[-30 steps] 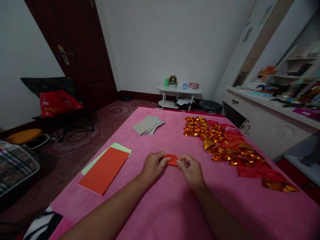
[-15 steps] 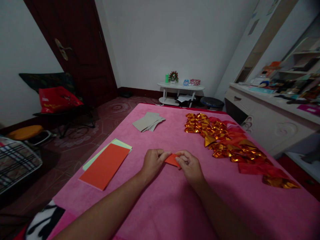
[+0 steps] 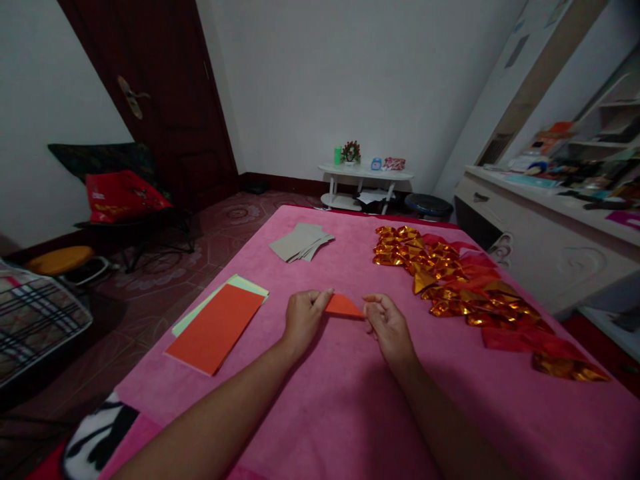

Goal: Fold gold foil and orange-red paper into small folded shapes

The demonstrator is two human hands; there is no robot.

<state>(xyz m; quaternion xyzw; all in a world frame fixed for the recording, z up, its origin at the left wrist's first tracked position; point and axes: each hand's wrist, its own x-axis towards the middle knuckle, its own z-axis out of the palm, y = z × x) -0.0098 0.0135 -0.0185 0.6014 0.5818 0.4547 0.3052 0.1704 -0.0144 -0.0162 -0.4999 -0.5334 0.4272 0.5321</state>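
A small piece of folded orange paper [image 3: 344, 306] is held between my hands, just above the pink cloth [image 3: 320, 373]. My left hand [image 3: 304, 317] is closed, its thumb and fingers pinching the paper's left end. My right hand [image 3: 387, 323] pinches the pointed right end, which shows a slanted upper edge. To the left lies a stack of orange sheets [image 3: 217, 327], with pale green and yellow sheets [image 3: 245, 285] showing from under it. Farther back rests a loose fan of grey paper pieces [image 3: 300, 241].
Shiny gold folded pieces [image 3: 440, 263] spread along the table's right side, mixed with sheer red material [image 3: 515, 338]. A white dresser [image 3: 540, 227] stands at the right, a red bag [image 3: 125, 195] on a chair at the left. A small white table [image 3: 367, 172] is against the wall.
The orange paper now shows a slanted edge and a longer pointed shape between my hands. My right hand has shifted slightly right along it. The whole view has swung a little left.
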